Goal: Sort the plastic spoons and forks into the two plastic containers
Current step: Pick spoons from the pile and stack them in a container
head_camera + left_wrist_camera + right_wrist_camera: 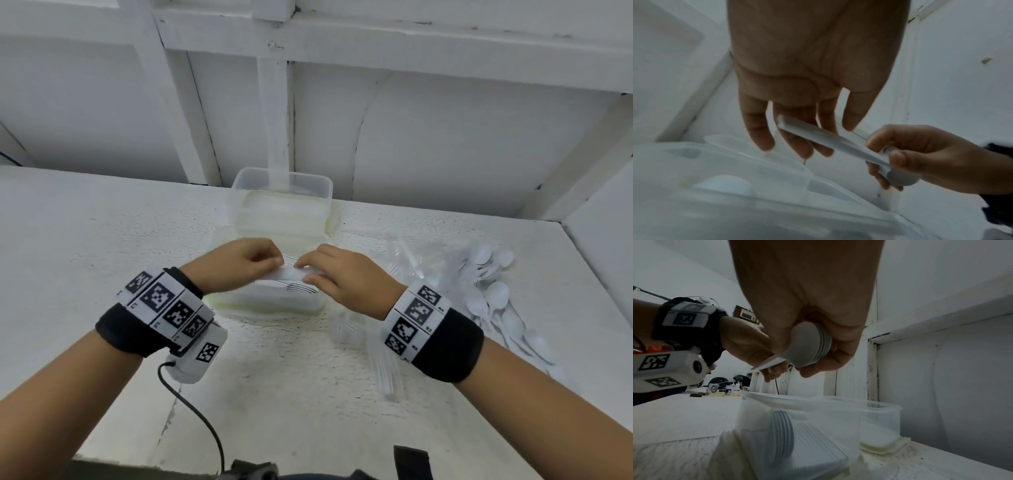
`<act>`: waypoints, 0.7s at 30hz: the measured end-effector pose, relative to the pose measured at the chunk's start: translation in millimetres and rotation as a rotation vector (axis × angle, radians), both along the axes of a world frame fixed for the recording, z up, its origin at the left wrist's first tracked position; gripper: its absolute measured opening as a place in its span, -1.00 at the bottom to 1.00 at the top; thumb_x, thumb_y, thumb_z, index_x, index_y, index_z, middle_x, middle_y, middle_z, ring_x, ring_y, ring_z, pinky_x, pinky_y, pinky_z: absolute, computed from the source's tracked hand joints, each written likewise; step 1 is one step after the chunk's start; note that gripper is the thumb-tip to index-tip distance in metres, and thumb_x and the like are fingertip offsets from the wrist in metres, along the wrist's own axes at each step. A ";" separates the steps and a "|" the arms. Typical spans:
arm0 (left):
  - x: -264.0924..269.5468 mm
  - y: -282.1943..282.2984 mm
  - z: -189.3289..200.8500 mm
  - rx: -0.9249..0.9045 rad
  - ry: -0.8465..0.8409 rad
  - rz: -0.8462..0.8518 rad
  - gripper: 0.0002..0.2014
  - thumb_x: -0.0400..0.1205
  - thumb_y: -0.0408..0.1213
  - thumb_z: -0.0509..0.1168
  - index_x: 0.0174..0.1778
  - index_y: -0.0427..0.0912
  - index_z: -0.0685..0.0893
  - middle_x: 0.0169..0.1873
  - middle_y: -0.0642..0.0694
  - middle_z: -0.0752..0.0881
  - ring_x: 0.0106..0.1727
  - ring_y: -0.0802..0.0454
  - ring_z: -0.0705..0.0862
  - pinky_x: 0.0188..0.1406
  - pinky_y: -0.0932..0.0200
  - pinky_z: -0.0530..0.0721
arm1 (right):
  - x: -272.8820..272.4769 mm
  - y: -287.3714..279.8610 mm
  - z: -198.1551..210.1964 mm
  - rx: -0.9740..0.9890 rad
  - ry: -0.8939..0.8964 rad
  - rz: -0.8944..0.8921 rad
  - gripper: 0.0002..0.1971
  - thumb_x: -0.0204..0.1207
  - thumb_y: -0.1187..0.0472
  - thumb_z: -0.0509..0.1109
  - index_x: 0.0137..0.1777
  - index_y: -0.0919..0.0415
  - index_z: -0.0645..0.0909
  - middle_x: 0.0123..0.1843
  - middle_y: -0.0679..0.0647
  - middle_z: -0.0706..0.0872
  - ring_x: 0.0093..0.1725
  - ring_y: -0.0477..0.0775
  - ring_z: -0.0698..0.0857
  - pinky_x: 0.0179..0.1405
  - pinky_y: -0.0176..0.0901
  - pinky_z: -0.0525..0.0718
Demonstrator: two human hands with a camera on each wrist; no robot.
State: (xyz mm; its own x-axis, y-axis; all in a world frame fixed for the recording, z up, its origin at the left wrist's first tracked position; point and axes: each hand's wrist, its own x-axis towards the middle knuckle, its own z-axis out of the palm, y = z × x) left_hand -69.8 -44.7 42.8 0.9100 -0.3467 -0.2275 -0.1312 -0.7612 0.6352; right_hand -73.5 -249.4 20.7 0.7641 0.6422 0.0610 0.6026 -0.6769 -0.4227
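Above the near clear container point(274, 306) my two hands meet around a stack of white plastic spoons point(291, 273). My right hand point(308, 270) grips the nested bowls point(809, 345) between thumb and curled fingers. My left hand point(270, 262) has fairly straight fingers point(793, 142) lying against the handle ends point(789, 123). Inside the near container point(818, 405) another row of white spoons point(781, 439) stands on edge. The far clear container point(308, 185) stands behind it, near the wall; what it holds I cannot tell.
A loose pile of white spoons point(489, 294) lies at the right of the white table point(102, 222). Clear plastic forks point(383, 359) lie near my right wrist, with more point(407, 253) further back. A black cable point(191, 407) trails from my left wristband.
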 end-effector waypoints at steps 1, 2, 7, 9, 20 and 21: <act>3.6 6.4 0.5 -0.015 -0.066 0.088 -0.88 0.69 -0.20 0.19 -0.01 -0.07 0.63 -0.13 0.06 0.69 -0.09 0.13 0.61 -0.23 0.44 0.48 | 4.3 3.3 0.4 0.007 0.012 -0.018 -0.68 0.67 0.09 0.19 0.36 0.14 0.53 0.20 0.08 0.61 0.12 0.08 0.62 0.06 -0.09 0.56; 8.1 13.8 -0.3 -0.026 -0.123 0.187 -0.85 0.69 -0.22 0.18 0.05 -0.12 0.64 -0.08 0.01 0.68 -0.07 0.09 0.60 -0.23 0.38 0.48 | 8.9 6.6 0.6 0.012 0.024 -0.037 -0.68 0.67 0.09 0.18 0.36 0.14 0.52 0.19 0.07 0.61 0.11 0.07 0.62 0.05 -0.12 0.53; 26.9 50.0 -17.2 0.023 -0.131 0.556 -0.63 0.70 -0.25 0.15 0.41 -0.26 0.47 0.21 -0.24 0.62 0.23 -0.15 0.57 0.14 0.08 0.46 | 29.6 28.4 -8.4 -0.040 0.084 -0.057 -0.68 0.68 0.10 0.18 0.37 0.14 0.50 0.23 0.09 0.58 0.14 0.08 0.61 0.04 -0.18 0.47; 28.8 56.5 -25.3 -0.004 0.015 0.596 -0.58 0.71 -0.26 0.11 0.50 -0.22 0.38 0.20 -0.23 0.60 0.25 -0.19 0.56 0.17 -0.05 0.55 | 34.0 37.4 -14.7 -0.096 0.106 -0.051 -0.68 0.68 0.10 0.17 0.38 0.13 0.49 0.25 0.09 0.57 0.16 0.10 0.61 0.07 -0.13 0.49; 28.9 61.4 -39.3 -0.146 0.146 0.676 -0.65 0.70 -0.37 0.10 0.41 -0.13 0.45 0.11 -0.18 0.65 0.00 -0.09 0.67 -0.26 -0.09 0.76 | 42.4 49.1 -29.7 -0.229 0.257 0.004 -0.75 0.66 0.10 0.18 0.16 0.18 0.61 0.10 0.06 0.70 0.10 0.06 0.62 0.00 -0.12 0.52; 28.9 61.5 -39.6 -0.148 0.144 0.677 -0.65 0.69 -0.38 0.10 0.41 -0.13 0.46 0.11 -0.18 0.65 -0.01 -0.08 0.67 -0.28 -0.08 0.76 | 43.2 49.2 -29.3 -0.233 0.259 0.007 -0.75 0.66 0.11 0.19 0.14 0.20 0.63 0.10 0.06 0.69 0.09 0.05 0.62 -0.01 -0.16 0.50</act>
State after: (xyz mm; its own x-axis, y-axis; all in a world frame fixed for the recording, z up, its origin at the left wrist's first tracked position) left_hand -41.0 16.8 3.2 0.9010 0.2483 -0.3559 0.4335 -0.5498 0.7140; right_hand -30.3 -200.2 -8.6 0.7303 0.6214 -0.2839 0.5005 -0.7695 -0.3968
